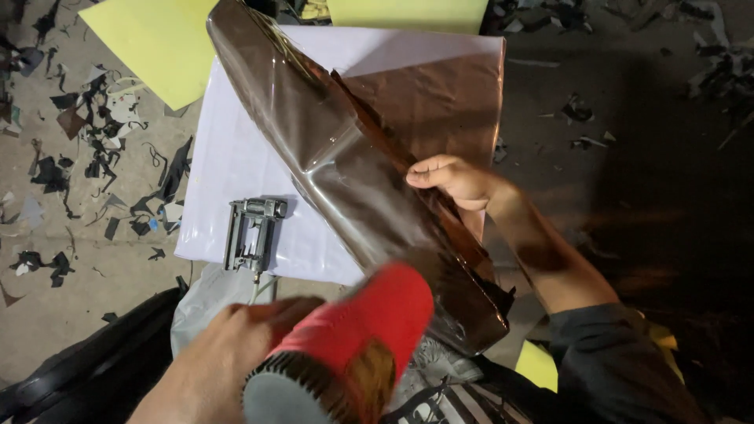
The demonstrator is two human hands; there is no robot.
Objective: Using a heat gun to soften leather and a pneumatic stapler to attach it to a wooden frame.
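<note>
My left hand [228, 345] grips a red heat gun [353, 341] at the bottom centre, its nozzle turned toward a long part [330, 149] wrapped in glossy dark brown film. That part runs diagonally from the top centre down to the lower right. My right hand [452, 177] presses on the film's loose edge at the part's right side, fingers curled over it. A flap of the same brown film [440, 94] lies flat beyond my right hand on a white sheet.
A white sheet [236, 157] covers the floor under the part. A metal staple gun [253, 234] lies on it to the left. Yellow sheets [157, 39] lie at the top. Several dark scraps [94, 157] litter the floor at left.
</note>
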